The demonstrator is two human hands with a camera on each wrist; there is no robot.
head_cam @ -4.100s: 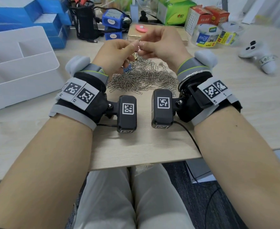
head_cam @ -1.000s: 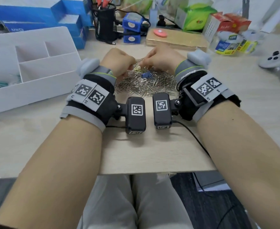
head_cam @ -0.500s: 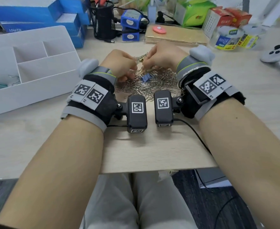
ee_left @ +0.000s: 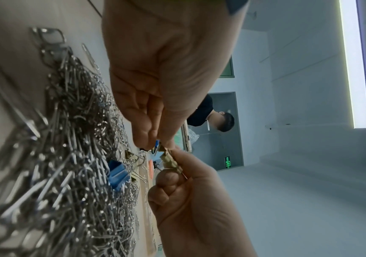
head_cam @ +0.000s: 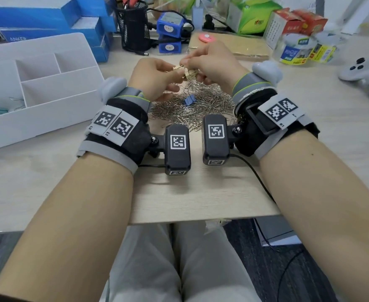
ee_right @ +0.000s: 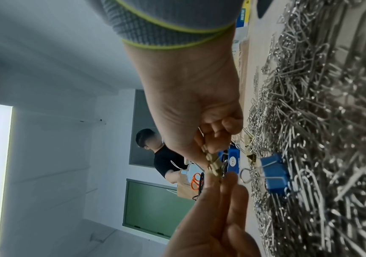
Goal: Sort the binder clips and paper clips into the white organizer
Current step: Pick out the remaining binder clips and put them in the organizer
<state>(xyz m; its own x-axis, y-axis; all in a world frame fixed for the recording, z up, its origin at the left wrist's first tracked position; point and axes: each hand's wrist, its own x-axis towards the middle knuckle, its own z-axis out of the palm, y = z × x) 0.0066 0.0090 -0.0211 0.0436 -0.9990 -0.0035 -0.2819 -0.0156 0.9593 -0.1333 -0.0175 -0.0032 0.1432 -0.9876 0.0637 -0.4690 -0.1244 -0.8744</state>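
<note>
Both hands hover just above a pile of silver paper clips (head_cam: 192, 112), each pinching one end of a small cluster of gold binder clips (head_cam: 187, 71). My left hand (head_cam: 170, 73) holds the left end, my right hand (head_cam: 197, 64) the right end. In the left wrist view the gold binder clips (ee_left: 168, 160) sit between both sets of fingertips. A blue binder clip (head_cam: 189, 101) lies on the pile below the hands, and another gold binder clip (ee_right: 249, 142) lies beside it. The white organizer (head_cam: 48, 118) stands at the left, with a few clips (head_cam: 4, 107) in its left compartment.
Blue boxes (head_cam: 37, 16) and a black mesh pen cup (head_cam: 133, 27) stand behind the organizer. A cardboard sheet (head_cam: 233, 45), tape rolls (head_cam: 297, 49) and a white controller (head_cam: 364, 73) lie at the back right. The desk's front edge (head_cam: 201, 214) is near my lap.
A second ago both hands were down in the pile. They have since risen together, lifting the gold binder clips clear of the paper clips.
</note>
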